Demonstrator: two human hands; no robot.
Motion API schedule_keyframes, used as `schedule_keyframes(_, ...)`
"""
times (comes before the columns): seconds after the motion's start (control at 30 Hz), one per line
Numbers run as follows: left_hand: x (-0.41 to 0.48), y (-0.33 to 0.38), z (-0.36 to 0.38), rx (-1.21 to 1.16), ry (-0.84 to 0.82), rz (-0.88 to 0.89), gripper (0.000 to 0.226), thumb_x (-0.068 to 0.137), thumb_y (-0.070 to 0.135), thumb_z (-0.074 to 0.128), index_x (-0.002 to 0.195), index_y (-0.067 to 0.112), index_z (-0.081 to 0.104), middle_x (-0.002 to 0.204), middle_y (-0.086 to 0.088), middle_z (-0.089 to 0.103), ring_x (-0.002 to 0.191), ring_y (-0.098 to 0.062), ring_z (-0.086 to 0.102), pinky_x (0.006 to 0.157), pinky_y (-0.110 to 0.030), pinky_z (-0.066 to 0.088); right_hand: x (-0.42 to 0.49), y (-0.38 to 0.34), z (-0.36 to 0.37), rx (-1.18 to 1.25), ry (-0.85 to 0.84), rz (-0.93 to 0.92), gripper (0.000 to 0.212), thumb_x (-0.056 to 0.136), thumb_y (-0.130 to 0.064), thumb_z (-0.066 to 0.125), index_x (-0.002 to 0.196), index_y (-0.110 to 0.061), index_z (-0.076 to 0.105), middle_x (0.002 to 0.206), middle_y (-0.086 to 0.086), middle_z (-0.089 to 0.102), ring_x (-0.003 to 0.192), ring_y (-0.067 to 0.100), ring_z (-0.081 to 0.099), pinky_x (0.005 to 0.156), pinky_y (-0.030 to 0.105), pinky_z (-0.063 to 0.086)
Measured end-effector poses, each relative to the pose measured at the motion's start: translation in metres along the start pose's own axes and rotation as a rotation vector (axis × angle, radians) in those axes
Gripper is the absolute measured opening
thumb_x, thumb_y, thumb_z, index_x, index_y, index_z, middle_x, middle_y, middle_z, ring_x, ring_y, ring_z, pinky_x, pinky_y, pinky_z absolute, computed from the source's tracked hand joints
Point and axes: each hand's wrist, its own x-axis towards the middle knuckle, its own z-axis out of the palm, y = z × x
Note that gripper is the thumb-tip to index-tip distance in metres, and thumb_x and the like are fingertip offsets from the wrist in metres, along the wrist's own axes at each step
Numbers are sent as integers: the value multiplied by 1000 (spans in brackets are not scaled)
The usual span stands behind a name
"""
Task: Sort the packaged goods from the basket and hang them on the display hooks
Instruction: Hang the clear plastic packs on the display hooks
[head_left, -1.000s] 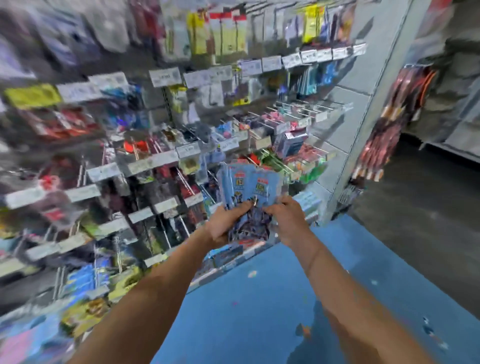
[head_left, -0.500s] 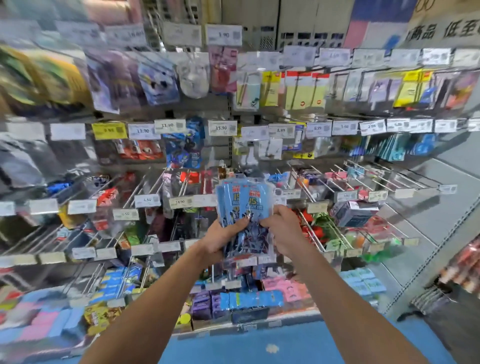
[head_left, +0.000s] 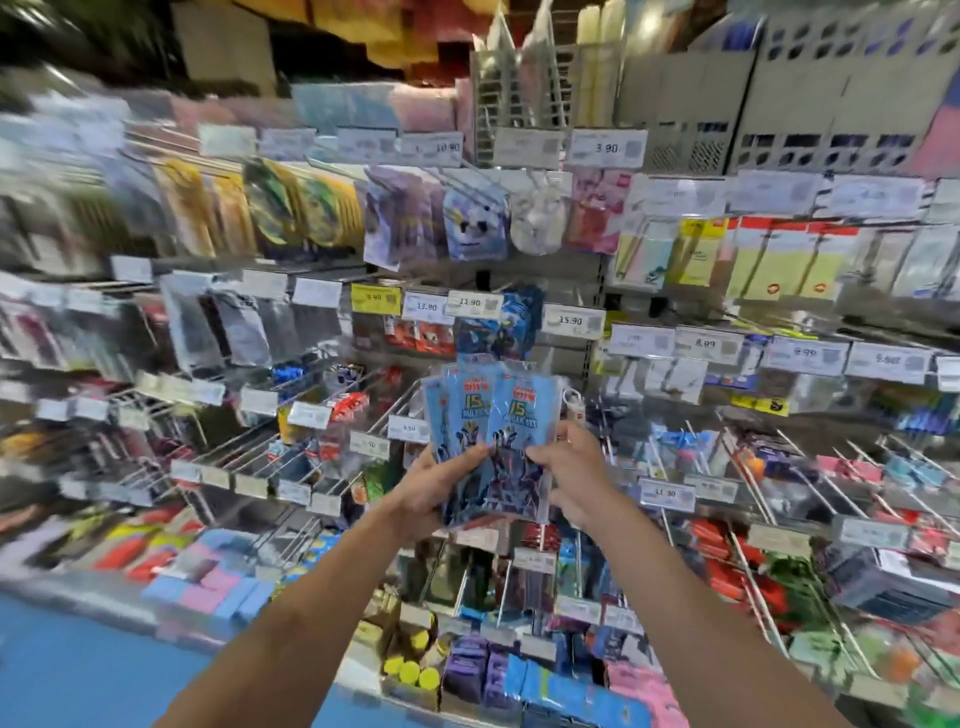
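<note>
I held the fanned packs (head_left: 493, 415) in curled fingers, left hand (head_left: 436, 488) round their lower left edge, right hand (head_left: 569, 473) pinching the lower right. They stood before the rack's (head_left: 597, 291) middle, with bare hooks (head_left: 260, 448) to the left.

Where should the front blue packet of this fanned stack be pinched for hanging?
Probably pinch the front blue packet at its right edge, below the header, coming from the right, beside the right hand. The packets stand upright and fanned, the left hand gripping their lower part, so the top is free for hanging.
</note>
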Motion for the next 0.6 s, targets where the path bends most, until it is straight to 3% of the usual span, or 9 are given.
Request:
schedule_keyframes(0.1, -5, 14, -38, 1, 73, 22, 59, 84, 24, 78, 134, 2, 56, 121, -25, 71, 111, -43, 70, 94, -64, 55, 11, -7, 28, 65, -38, 16, 21, 91, 9, 62, 107, -5, 56, 113, 18, 68, 96, 28, 66, 84, 44, 56)
schedule_keyframes(0.17, -8, 22, -67, -10, 127, 41, 62, 83, 24, 82, 136, 3, 57, 121, -25, 72, 110, -44, 70, 95, -69, 52, 16, -12, 50, 73, -67, 16, 23, 91, 12, 60, 106, -5, 56, 107, 16, 68, 87, 24, 65, 75, 39, 55)
schedule_keyframes(0.27, -11, 36, -122, -76, 208, 31, 52, 89, 26, 72, 135, 5, 59, 122, -23, 72, 110, -43, 71, 91, -59, 58, 26, -16, 102, 96, -122, 22, 26, 90, 16, 56, 108, -3, 53, 102, 17, 67, 84, 22, 64, 72, 37, 53)
schedule_keyframes(0.37, -12, 53, -172, -156, 247, 6, 31, 99, 26, 59, 119, 4, 67, 114, -22, 74, 98, -39, 75, 83, -50, 62, 37, -21, 153, 37, -152, 34, 32, 92, 12, 57, 121, 0, 51, 104, 14, 67, 87, 22, 65, 73, 35, 54)
schedule_keyframes(0.5, -4, 83, -258, -212, 234, -4, 33, 87, 29, 62, 103, 6, 79, 111, -21, 76, 91, -37, 76, 80, -50, 64, 59, -23, 228, -3, -151, 67, 35, 91, 9, 56, 123, -2, 47, 114, 20, 66, 91, 24, 63, 77, 36, 51)
schedule_keyframes(0.6, 0, 103, -317, -212, 236, 5, 39, 82, 23, 62, 115, 4, 71, 103, -17, 77, 86, -35, 77, 71, -49, 65, 67, -21, 278, -49, -140, 85, 26, 94, 7, 54, 116, -1, 44, 106, 15, 61, 84, 18, 59, 84, 43, 53)
